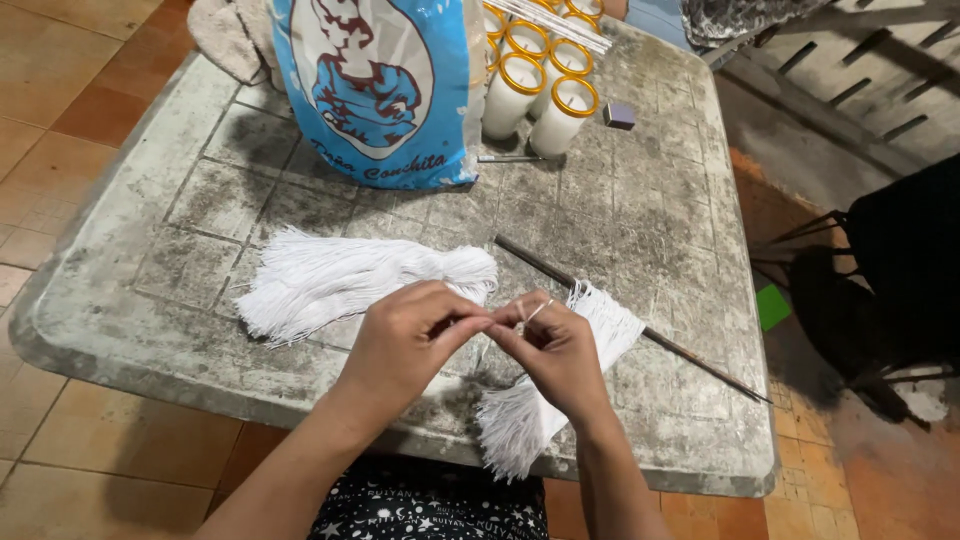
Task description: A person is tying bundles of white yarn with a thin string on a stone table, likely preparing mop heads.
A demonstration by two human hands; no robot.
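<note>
At table's near edge, left hand (pixel 400 345) and right hand (pixel 555 355) pinch one thin white wick (pixel 535 312) between fingertips, over a bundle (pixel 545 390) at 6 o'clock, with candles (pixel 535 85) at 12; it looks light, limp, best held near its end.

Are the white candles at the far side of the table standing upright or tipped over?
Upright. The candles stand on their bases on the table, with their yellow-rimmed tops facing up.

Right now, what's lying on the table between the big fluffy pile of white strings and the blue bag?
Nothing: the head view shows only bare grey table between the white string pile and the blue bag.
</note>
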